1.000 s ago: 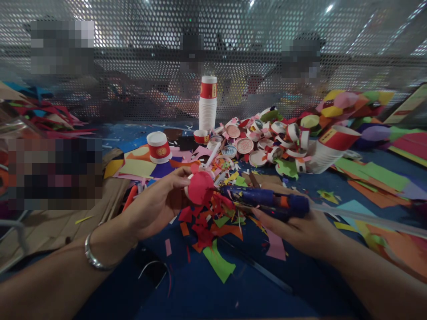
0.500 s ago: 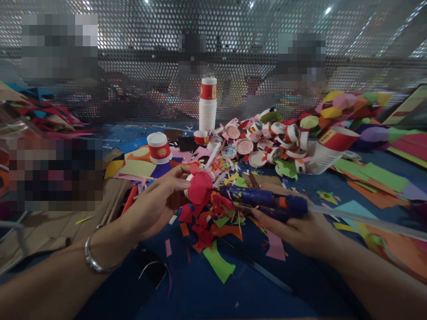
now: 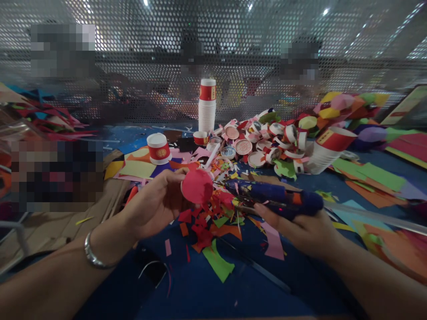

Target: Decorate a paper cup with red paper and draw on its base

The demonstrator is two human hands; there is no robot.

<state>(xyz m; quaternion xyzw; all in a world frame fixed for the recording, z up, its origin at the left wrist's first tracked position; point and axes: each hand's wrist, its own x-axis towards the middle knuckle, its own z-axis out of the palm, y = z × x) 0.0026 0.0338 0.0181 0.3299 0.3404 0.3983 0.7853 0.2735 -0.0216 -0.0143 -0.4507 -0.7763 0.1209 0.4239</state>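
My left hand [image 3: 156,204] grips a small round piece covered with a pink paper disc [image 3: 196,186], its face turned toward me. My right hand [image 3: 300,229] is wrapped around a dark blue glue gun [image 3: 273,195] lying nearly level, its nozzle pointing left a short way from the disc's right edge. A clear glue stick [image 3: 376,218] juts out of the gun's back to the right. Below both hands lies a heap of red, orange and green paper scraps [image 3: 210,226] on the blue table [image 3: 200,289].
A tall stack of paper cups [image 3: 207,104] stands at the back, a single upside-down cup [image 3: 159,148] to the left, a tipped stack of cups [image 3: 328,146] to the right. Cut cup rims and bases [image 3: 260,142] lie between. Coloured sheets [image 3: 373,178] lie right, cardboard [image 3: 53,226] left. Perforated screen behind.
The glue gun has drawn back a little to the right, away from the disc. My left hand has turned the pink disc to face me more squarely.
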